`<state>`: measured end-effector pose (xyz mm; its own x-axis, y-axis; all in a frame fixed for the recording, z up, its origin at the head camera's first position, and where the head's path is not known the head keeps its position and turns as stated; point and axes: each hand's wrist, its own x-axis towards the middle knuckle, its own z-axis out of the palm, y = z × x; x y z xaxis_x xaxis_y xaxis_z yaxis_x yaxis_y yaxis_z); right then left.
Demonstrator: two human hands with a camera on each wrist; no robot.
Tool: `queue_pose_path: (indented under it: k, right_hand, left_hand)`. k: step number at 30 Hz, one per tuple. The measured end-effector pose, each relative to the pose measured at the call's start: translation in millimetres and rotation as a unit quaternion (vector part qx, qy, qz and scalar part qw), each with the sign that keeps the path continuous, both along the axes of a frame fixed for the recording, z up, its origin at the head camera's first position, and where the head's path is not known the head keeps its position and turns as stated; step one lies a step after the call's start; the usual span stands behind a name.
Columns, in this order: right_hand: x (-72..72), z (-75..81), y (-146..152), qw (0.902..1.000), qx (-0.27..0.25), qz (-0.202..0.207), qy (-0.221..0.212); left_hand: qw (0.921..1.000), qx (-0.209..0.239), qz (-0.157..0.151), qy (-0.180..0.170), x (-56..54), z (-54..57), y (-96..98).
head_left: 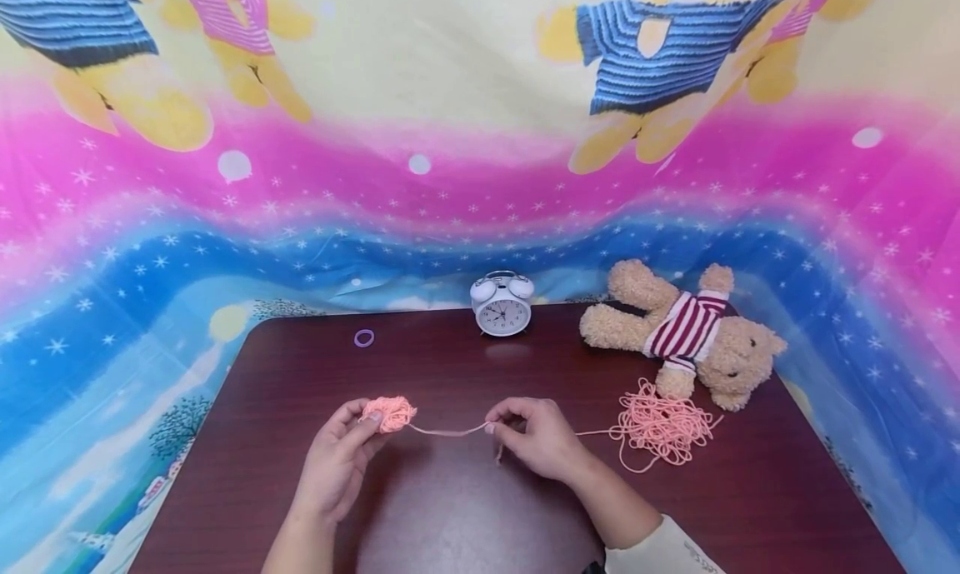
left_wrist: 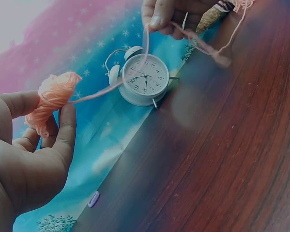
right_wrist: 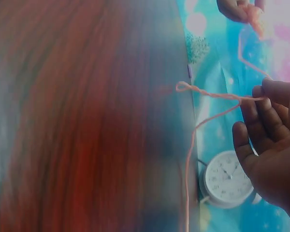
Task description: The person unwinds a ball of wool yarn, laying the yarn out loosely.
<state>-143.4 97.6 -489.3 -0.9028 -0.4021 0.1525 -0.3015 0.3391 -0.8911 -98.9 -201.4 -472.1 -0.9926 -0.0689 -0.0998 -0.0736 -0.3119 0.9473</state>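
Your left hand [head_left: 335,457] holds the small bundle of yarn [head_left: 390,413] above the bench [head_left: 300,366], thumb and fingers pinching it; in the head view the bundle hides part of those fingers. From it a strand [head_left: 448,433] runs, sagging a little, to your right hand [head_left: 543,441], whose thumb and forefinger pinch it. The exact pinch point is hard to make out, since the fingertips cover the yarn there. A twisted loop [right_wrist: 208,93] hangs off that pinch, clear in the right wrist view but small and faint from the head. Your right forearm hides a short stretch of the strand before it reaches the loose pile of yarn [head_left: 663,424]. That pile lies on the bench touching or just beside the paw of the teddy bear [head_left: 686,332]; you cannot tell which. The bear lies on its side, and the left wrist view cuts off most of it and the pile. The alarm clock [head_left: 502,307] stands upright at the back; your right hand covers its edge in the right wrist view. Left of it lies a purple ring [head_left: 363,338]. Your sleeve [head_left: 660,549] is cut off below.
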Motion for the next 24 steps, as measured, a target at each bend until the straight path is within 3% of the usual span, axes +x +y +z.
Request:
queue_pose_path:
  k: [4,13,24]
  right_hand:
    - [-2.3,1.6,13,0.9996,-0.005,-0.017,-0.02]
    - [-5.4,2.6,41,0.9992,-0.011,-0.037,-0.011]
    - [-4.1,-1.2,75,0.9909,0.075,-0.103,0.044]
  left_hand:
    - [1.0,-0.004,0.004,-0.002,0.6,1.4,-3.4]
    - [0.9999,0.0,0.008,0.007,3.1,1.8,-13.9]
    - [0.9998,0.006,0.013,0.016,3.8,-0.1,-24.0]
